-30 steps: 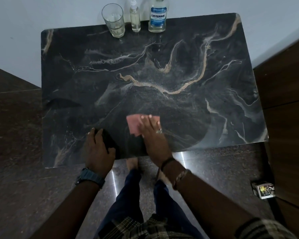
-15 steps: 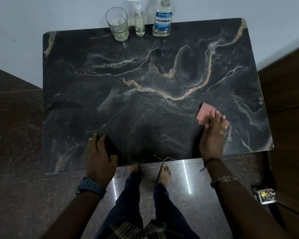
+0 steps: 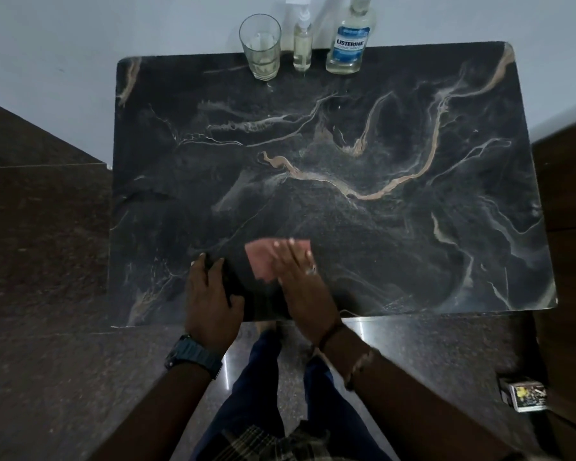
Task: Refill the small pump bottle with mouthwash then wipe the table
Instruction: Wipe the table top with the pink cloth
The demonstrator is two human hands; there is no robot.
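Our right hand (image 3: 296,277) presses the small pink cloth (image 3: 266,259) flat, fingers spread, on the dark veined marble table (image 3: 396,234) near its front edge. Our left hand (image 3: 210,294) rests beside it, fingers together; the small clear pump bottle (image 3: 302,49) stands at the back between the drinking glass (image 3: 261,48) and the clear mouthwash bottle (image 3: 348,44)

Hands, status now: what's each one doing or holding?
Left hand: flat on the table near its front edge, fingers over a dark object that cannot be identified; grip cannot be told.
Right hand: open, palm down, pressing the pink cloth onto the table.
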